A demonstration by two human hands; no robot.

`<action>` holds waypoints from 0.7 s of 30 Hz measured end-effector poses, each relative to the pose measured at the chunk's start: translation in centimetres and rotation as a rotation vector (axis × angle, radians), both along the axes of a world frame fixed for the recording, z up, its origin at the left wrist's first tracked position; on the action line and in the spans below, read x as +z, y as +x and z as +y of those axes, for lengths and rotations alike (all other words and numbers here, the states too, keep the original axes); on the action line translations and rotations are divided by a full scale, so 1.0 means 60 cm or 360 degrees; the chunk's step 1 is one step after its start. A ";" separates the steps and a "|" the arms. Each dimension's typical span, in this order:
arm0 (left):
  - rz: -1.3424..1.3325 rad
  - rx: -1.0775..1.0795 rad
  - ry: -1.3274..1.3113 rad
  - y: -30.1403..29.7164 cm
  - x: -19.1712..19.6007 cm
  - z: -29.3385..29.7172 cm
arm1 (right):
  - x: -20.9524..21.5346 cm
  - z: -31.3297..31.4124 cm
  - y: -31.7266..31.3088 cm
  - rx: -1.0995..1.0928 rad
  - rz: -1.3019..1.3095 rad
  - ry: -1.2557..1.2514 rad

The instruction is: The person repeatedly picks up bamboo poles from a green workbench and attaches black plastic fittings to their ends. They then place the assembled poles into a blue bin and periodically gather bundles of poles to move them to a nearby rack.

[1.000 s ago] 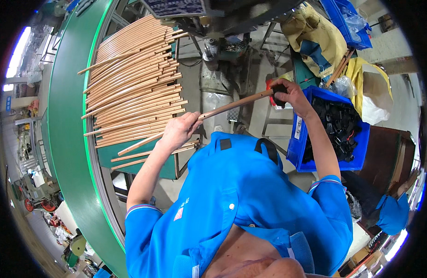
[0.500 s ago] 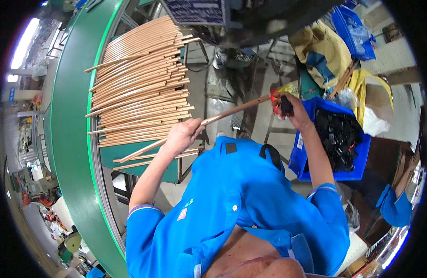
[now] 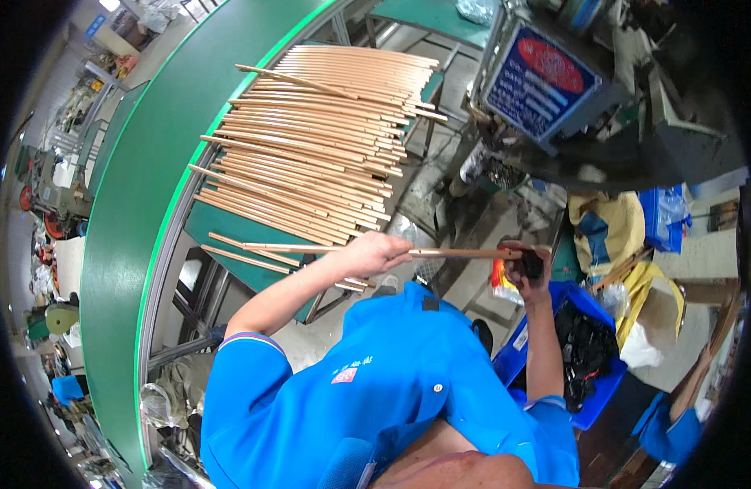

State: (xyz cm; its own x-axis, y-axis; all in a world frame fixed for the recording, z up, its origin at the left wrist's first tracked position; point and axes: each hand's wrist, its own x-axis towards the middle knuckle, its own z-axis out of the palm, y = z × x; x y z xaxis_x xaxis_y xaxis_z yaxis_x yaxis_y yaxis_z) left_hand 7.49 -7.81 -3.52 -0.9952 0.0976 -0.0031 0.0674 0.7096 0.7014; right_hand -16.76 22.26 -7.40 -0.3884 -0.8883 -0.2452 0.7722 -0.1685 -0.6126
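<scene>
My left hand is closed around a long wooden stick, which lies nearly level in front of my body. Its left end passes over a few loose sticks. At the stick's right end, my right hand grips a small black plastic piece. The piece meets the stick's tip; whether the stick sits inside it is hidden by my fingers. Below my right forearm stands a blue bin with many black parts. To the left lies a broad layer of similar wooden sticks.
A green conveyor belt with a bright green edge runs along the left. A machine with a blue plate stands at the upper right. Beige sacks, a yellow bag and a red-and-yellow package are on the right.
The view has turned, shifting the surroundings. The stick has gone from slanted to nearly level. The black piece in my right hand has come against the stick's tip.
</scene>
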 end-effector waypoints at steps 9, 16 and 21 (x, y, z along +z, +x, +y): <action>-0.0097 0.0016 -0.0402 -0.016 0.051 -0.041 | 0.099 -0.028 -0.045 0.0624 0.1382 0.0658; 0.0040 -0.0111 -0.0350 -0.028 0.039 -0.024 | 0.122 -0.086 -0.027 0.0996 0.1841 0.0339; 0.0295 -0.0230 -0.0740 -0.064 0.073 0.041 | 0.157 -0.195 0.055 0.1349 0.1547 0.0504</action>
State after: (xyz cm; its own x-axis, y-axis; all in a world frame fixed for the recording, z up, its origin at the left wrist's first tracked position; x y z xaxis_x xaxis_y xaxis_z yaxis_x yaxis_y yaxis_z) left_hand 3.65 -5.34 0.89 -0.9596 0.2643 0.0960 0.2809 0.9176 0.2812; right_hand -13.48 10.57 1.99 0.1198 -0.8975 -0.4244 -0.2047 0.3959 -0.8952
